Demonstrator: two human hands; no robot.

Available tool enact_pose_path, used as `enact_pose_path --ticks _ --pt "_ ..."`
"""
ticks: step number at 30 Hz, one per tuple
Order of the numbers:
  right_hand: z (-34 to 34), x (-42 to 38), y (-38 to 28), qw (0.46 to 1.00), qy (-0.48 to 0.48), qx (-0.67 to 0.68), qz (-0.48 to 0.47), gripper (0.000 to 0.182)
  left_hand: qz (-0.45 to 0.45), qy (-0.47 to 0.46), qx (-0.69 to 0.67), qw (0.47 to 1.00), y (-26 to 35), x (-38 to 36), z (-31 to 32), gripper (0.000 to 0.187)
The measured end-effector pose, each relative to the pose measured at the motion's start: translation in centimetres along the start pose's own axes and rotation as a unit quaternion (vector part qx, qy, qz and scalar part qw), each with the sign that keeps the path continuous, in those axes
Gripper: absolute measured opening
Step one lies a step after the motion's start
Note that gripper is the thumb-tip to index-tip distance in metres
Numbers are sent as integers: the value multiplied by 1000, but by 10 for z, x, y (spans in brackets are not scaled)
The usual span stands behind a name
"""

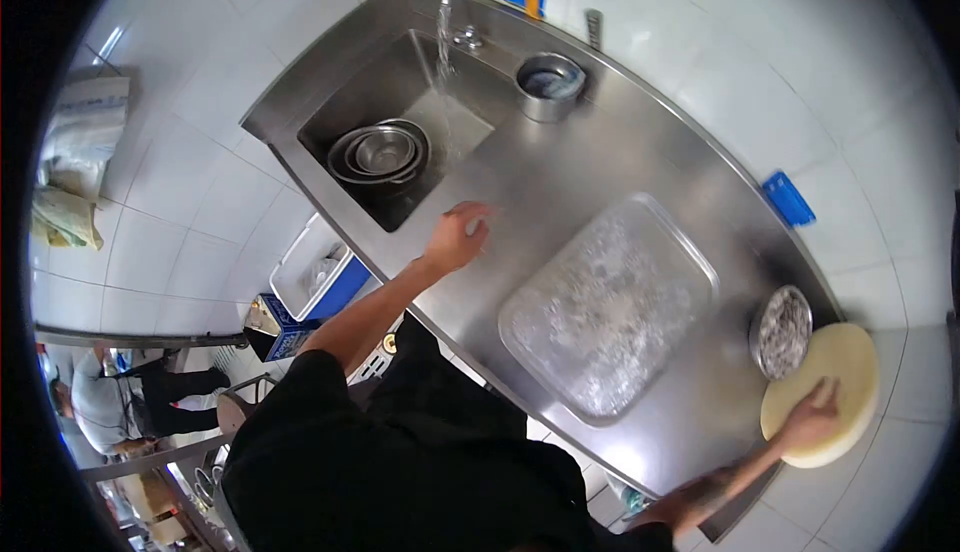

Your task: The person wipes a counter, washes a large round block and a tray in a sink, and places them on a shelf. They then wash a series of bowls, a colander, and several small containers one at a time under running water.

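My left hand [460, 237] hovers over the steel counter beside the sink's near corner, its fingers loosely curled and apart, with nothing in it. At the far right, my right hand [812, 417] is over the face of a thick, round, cream-coloured board [850, 362], fingers spread. Against that board stands a metal bowl [783, 334] full of small greyish pieces. Between my hands a large clear, shiny rectangular tray [610, 307] lies on the counter.
Water runs from the faucet [455, 12] into the sink [320, 127], where nested metal bowls [383, 152] sit. A steel pot [548, 92] stands behind. A blue object [788, 199] is at the back edge. Below left are a blue-and-white cooler [335, 287] and, farther off, another person [105, 407].
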State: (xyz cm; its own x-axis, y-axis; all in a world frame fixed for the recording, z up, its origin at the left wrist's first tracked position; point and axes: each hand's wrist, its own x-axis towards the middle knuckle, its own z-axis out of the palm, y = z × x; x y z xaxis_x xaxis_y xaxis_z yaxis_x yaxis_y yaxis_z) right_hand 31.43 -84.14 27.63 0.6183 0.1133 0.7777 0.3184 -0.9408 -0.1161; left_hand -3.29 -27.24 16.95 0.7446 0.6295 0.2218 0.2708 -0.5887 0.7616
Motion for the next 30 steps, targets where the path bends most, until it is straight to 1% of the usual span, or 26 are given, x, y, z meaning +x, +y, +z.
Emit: enact_pose_path --ticks 1,2,3,4,5,6,7,8,9,11,14,16,17,18,19,20,21,22,23,24,25,26,27,28,29,30 --pt "17 -27 -57 992 -30 113 51 38 -3 33 28 999 -34 2 -18 17" --pt "62 -61 -78 981 -85 157 72 24 -3 63 53 997 -64 17 -35 16" --pt "48 -76 -181 946 -95 297 92 15 -33 54 60 996 -85 22 -56 17" --pt "59 -104 -228 949 -153 266 68 15 -63 45 67 995 -103 24 -73 18" --pt "78 -139 -263 883 -242 391 96 18 -95 26 42 994 -120 29 -90 17" --pt "46 -138 -354 906 -278 305 91 17 -125 8 20 992 -138 36 -110 16" --pt "59 -165 -397 896 -294 326 66 18 -98 18 11 995 -160 39 -128 16" --pt "60 -180 -448 858 -362 337 136 20 -74 21 -1 997 -182 47 -143 15" --pt "62 -189 -499 825 -402 366 151 20 -59 32 14 998 -206 54 -158 15" --pt "62 -198 -580 827 -421 368 58 23 -30 18 19 999 -251 70 -193 15" --pt "57 -164 -678 805 -455 379 -36 24 -43 8 -51 998 -300 73 -247 13" --pt "54 -127 -721 806 -451 381 -46 24 -116 15 -45 992 -325 79 -279 12" --pt "49 -111 -737 815 -431 383 -54 20 -106 4 -47 993 -334 79 -294 12" --pt "39 -94 -752 826 -408 385 -60 16 -105 17 3 994 -342 78 -309 11" --pt "17 -66 -765 838 -329 430 -66 14 -102 34 51 993 -353 79 -322 11" --pt "-12 -34 -777 843 -250 471 -76 12 -106 45 16 993 -368 76 -332 13" --pt "-39 -2 -784 890 -160 415 -104 9 -146 41 -4 988 -370 76 -342 13" --pt "-49 32 -787 934 -31 330 -136 8 -189 33 -21 981 -368 75 -354 14" --pt "-54 68 -793 943 37 304 -132 6 -189 23 -21 981 -381 75 -357 14" --pt "-62 103 -807 948 15 295 -121 10 -148 24 -1 989 -400 75 -357 15" --pt "-44 136 -809 946 -12 280 -162 24 -113 23 19 993 -411 69 -359 16" --pt "-34 165 -814 956 -180 159 -170 37 -120 -2 9 993 -396 78 -362 16" --pt "4 185 -808 945 -200 128 -224 40 -96 -44 93 990 -421 78 -354 15" --pt "32 191 -806 931 -213 100 -277 43 -70 -2 -48 996 -429 80 -344 13" --pt "31 188 -812 929 -222 159 -252 29 -89 -7 -137 987 -437 82 -333 13" --pt "21 186 -811 926 -229 209 -216 23 -52 -34 -47 997 -396 100 -343 14"
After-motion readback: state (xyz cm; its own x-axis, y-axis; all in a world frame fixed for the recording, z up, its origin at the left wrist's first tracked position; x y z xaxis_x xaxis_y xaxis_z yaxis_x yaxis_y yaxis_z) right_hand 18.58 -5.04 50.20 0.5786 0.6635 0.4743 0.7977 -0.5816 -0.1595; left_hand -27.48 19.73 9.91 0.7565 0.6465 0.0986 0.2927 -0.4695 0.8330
